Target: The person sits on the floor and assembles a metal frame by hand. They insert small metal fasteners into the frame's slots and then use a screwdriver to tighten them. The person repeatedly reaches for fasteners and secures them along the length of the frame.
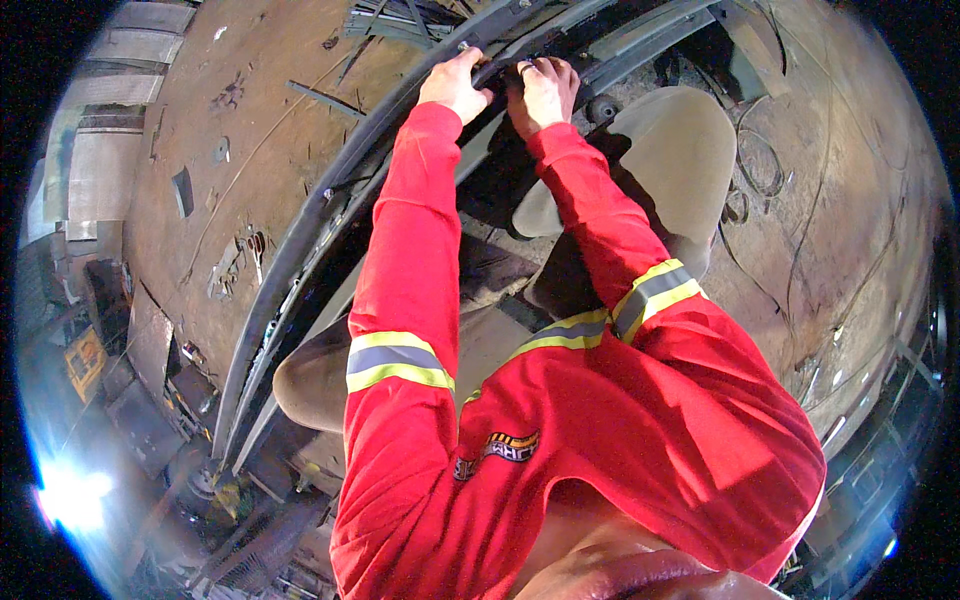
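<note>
Long, dark metal rails (307, 215) run side by side from the lower left to the top right, with small bolts or holes along them. At their upper stretch, my left hand (455, 86) grips the outer rail, its fingertips beside a small bolt-like piece (463, 45). Close on its right, my right hand (545, 93) has its fingers curled down at the inner rail. A dark band or piece shows at its index finger; what lies under those fingertips is hidden. Both arms reach forward in red sleeves with reflective bands.
My bent knees (680, 150) flank the rails. Metal strips (325, 98) and small scraps (182, 192) lie on the brown floor at left. Cables (765, 165) trail across the floor at right. Metal parts and a yellow piece (86, 364) sit at far left, near a bright light.
</note>
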{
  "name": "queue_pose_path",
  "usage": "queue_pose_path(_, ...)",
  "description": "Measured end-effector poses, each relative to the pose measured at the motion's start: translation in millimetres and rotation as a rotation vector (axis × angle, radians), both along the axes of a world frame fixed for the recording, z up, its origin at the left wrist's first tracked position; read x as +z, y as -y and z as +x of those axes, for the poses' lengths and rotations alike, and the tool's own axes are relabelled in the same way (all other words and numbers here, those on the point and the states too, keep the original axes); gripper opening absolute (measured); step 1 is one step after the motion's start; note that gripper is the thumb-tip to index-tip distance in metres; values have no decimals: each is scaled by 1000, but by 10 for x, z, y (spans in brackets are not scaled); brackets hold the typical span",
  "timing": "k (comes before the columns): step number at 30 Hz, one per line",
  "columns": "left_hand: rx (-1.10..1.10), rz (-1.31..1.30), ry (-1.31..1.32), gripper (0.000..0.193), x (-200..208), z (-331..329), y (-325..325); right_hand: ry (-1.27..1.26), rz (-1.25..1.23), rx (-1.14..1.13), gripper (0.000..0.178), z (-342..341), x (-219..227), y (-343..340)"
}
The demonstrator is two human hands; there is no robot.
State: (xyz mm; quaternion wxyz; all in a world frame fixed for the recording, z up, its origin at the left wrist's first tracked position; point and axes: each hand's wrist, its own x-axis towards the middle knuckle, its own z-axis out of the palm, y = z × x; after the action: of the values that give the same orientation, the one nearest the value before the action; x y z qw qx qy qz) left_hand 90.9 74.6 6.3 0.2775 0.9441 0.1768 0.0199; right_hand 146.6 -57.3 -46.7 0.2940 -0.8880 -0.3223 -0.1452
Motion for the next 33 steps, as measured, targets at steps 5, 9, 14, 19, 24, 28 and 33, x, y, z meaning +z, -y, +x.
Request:
queue_pose_path(5,7,0,-23,48,17,-15,-2,-32,-101,-8,30,-64,54,-25)
queue_pose_path(9,10,28,-13,46,3,-7,2,-14,-101,2,28,-20,9,-19)
queue_pose_path(14,-3,-17,-17,45,-10,-31,-27,1,-178,-24,29,-74,87,-27)
queue_pose_path(19,11,13,-1,46,-45,-25,-17,-48,3,-48,32,-52,155,-30)
queue_pose_path(24,-13,23,12,45,-93,-29,-33,-7,6,-26,30,-17,48,-14)
queue_pose_path(28,4,20,-15,45,-45,-20,-11,-4,-108,-22,32,-11,-42,-14)
queue_pose_path(33,1,21,-4,44,-65,-59,-23,2,-123,0,34,-32,8,-38)
